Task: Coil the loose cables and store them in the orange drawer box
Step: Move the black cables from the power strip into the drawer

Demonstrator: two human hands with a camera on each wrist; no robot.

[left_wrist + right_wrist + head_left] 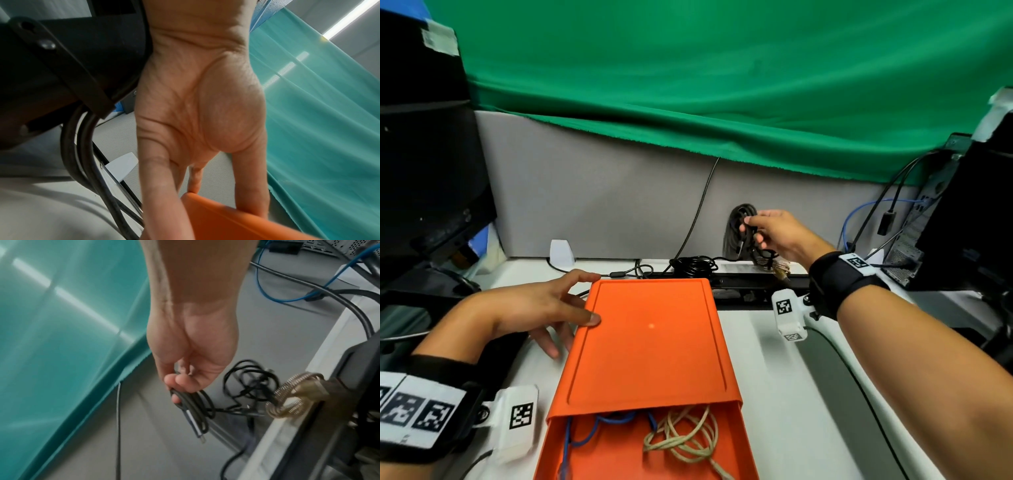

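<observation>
The orange drawer box (650, 342) lies mid-desk with its drawer (619, 455) pulled out toward me. Inside the drawer are a blue cable (585, 431) and a coiled beige cable (681, 435). My left hand (544, 308) rests on the box's left edge, thumb on the lid and straight fingers along the side; the left wrist view shows the left hand (195, 129) against the orange box (226, 219). My right hand (777, 233) holds a coiled black cable (738, 236) in the air in front of the grey partition. In the right wrist view the right hand (185, 382) pinches the black coil (193, 404), whose plug hangs down.
A loose black cable bundle (691, 265) and a clear braided cable (779, 269) lie at the desk's back by a black bar (750, 284). A monitor (431, 188) stands on the left and a computer tower (962, 222) with plugged cables on the right. A green cloth (722, 85) hangs behind.
</observation>
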